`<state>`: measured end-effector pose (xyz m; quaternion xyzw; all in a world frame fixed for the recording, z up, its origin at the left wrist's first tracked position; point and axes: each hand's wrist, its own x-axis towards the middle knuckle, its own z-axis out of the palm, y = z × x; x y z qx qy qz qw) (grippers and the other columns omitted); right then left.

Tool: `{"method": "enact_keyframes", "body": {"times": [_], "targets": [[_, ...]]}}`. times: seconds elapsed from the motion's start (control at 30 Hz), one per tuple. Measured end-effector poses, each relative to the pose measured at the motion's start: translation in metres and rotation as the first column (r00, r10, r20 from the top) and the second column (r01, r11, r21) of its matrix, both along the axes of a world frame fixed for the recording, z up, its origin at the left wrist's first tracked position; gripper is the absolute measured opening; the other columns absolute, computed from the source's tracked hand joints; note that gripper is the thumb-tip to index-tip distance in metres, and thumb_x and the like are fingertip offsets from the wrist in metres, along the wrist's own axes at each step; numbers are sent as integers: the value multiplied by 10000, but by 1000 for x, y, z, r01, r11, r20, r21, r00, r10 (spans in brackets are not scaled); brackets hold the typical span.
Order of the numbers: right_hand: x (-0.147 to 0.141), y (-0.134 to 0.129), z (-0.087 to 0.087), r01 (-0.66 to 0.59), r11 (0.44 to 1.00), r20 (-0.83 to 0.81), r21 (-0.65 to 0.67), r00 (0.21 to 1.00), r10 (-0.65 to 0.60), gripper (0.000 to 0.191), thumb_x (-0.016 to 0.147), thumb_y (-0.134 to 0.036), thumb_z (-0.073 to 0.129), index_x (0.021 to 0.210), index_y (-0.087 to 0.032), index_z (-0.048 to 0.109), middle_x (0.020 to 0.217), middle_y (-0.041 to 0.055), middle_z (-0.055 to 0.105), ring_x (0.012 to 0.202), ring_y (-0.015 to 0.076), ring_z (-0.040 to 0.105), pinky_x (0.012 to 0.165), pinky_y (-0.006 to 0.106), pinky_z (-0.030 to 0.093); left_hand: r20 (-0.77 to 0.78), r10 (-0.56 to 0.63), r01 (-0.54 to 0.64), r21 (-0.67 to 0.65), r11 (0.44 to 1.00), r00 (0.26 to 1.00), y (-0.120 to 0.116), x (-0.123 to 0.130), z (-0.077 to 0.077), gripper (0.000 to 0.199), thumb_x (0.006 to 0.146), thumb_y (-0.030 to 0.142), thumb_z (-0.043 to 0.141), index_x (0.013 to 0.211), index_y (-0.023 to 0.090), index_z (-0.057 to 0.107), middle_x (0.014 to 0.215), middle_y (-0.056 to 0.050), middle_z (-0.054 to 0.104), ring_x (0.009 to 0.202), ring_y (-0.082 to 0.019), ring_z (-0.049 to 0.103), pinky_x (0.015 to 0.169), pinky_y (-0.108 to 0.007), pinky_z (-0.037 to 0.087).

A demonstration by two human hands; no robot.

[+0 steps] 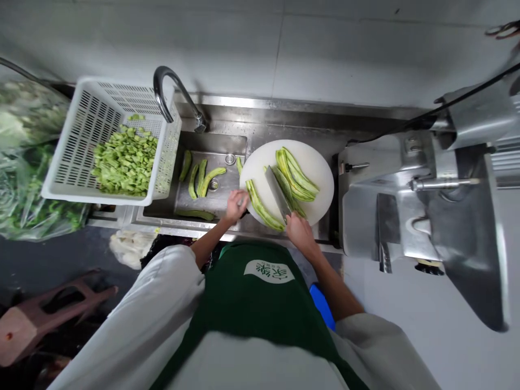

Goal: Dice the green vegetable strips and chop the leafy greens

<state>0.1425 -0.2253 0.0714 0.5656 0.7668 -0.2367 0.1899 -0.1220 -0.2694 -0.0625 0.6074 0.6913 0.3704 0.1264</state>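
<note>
A round white cutting board (260, 158) carries long pale-green gourd pieces. My right hand (299, 232) is wrapped round the handle of a cleaver (278, 192), whose blade lies over the board between the pieces. One long strip (262, 208) rests along the board's left side, and more halves (298, 176) lie together at its right. Beside the board's left edge is my left hand (237, 205), its fingers curled and close together; whether they hold anything is too small to tell. Several gourd pieces (212, 177) lie in the steel sink (233, 142).
A white basket (49, 187) of chopped green pieces (125, 161) stands left, near the curved faucet (179, 81). Bagged leafy vegetables (36, 184) are at the far left. A metal slicing machine (459, 216) with another cleaver (388, 219) is at the right.
</note>
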Motion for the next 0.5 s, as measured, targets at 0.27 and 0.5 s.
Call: {"method": "enact_keyframes", "body": {"times": [0.27, 0.5], "targets": [[-58, -19, 6, -39, 997, -28, -72, 999, 37, 366, 1082, -303, 282, 1197, -129, 583, 1054, 161, 743, 1009, 257, 714, 853, 313, 480, 166, 268, -288, 114, 951, 949, 36, 0, -20, 244, 1007, 392, 522, 914, 225, 674, 935, -72, 659, 963, -239, 591, 959, -460, 450], [-80, -27, -4, -39, 997, 68, -62, 997, 43, 330, 1073, -279, 308, 1214, -118, 560, 1066, 152, 742, 1013, 246, 716, 842, 304, 502, 90, 137, -134, -41, 990, 986, 37, 11, -44, 173, 981, 305, 533, 943, 209, 671, 1084, -110, 626, 1078, -257, 558, 980, -437, 434]]}}
